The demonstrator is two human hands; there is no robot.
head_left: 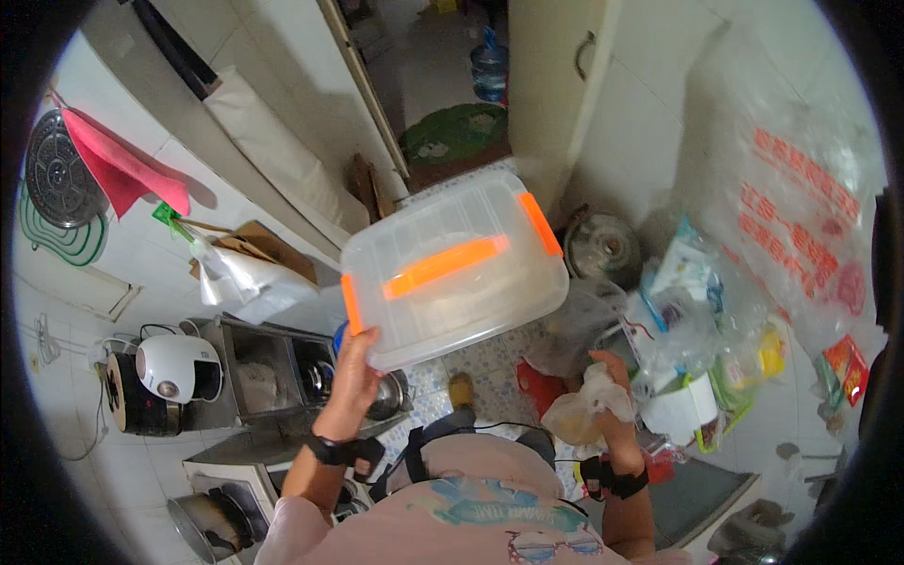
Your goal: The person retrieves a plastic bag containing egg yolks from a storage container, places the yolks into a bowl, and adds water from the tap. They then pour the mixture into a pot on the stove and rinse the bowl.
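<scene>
My left hand grips the near left corner of a translucent plastic storage box and holds it up in front of me. Its lid carries an orange handle, with an orange latch at each end. Something pale shows faintly through the plastic; what it is I cannot tell. Lower on the right, my right hand clutches a thin whitish plastic bag, bunched at the top with something yellowish inside. That hand is apart from the box.
Hanging plastic bags and packets crowd the right wall. A gas cylinder stands beyond the box near the door. At left are a metal rack, a white appliance and a pot. A red object lies low near my feet.
</scene>
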